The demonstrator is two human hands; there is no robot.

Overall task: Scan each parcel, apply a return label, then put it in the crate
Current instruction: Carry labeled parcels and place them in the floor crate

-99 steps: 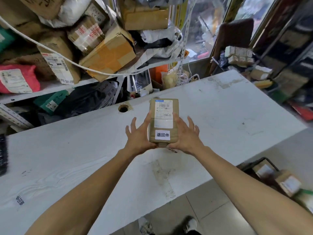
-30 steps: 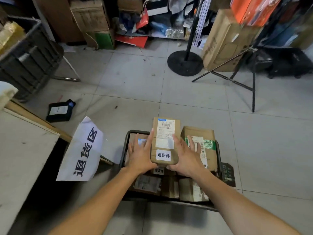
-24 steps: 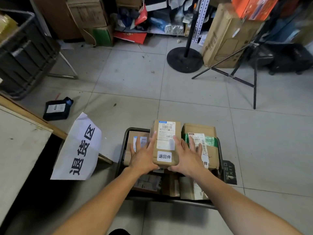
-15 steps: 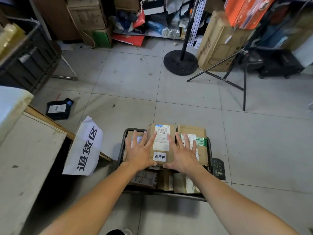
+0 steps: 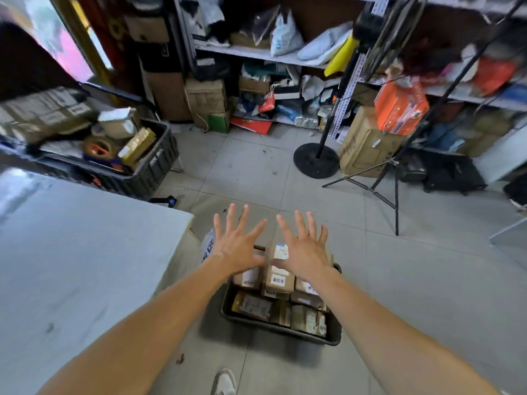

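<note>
The brown cardboard parcel (image 5: 279, 276), with a shipping label and a white return label on top, lies on other parcels in the dark crate (image 5: 281, 330) on the floor. Above the crate, my left hand (image 5: 238, 242) and my right hand (image 5: 303, 246) are raised with fingers spread, holding nothing. They hide the far end of the crate and part of the parcel.
A white table (image 5: 74, 252) fills the left. A second black crate (image 5: 142, 169) of boxes and tape sits behind it. A round-base stand (image 5: 316, 163), a tripod (image 5: 395, 192), a large carton (image 5: 362, 146) and cluttered shelves ring the tiled floor. A paper sign (image 5: 207, 245) hangs by the crate.
My hands let go of the parcel, which now rests in the crate, and lifted up with fingers spread. The view rose and swung left toward the table.
</note>
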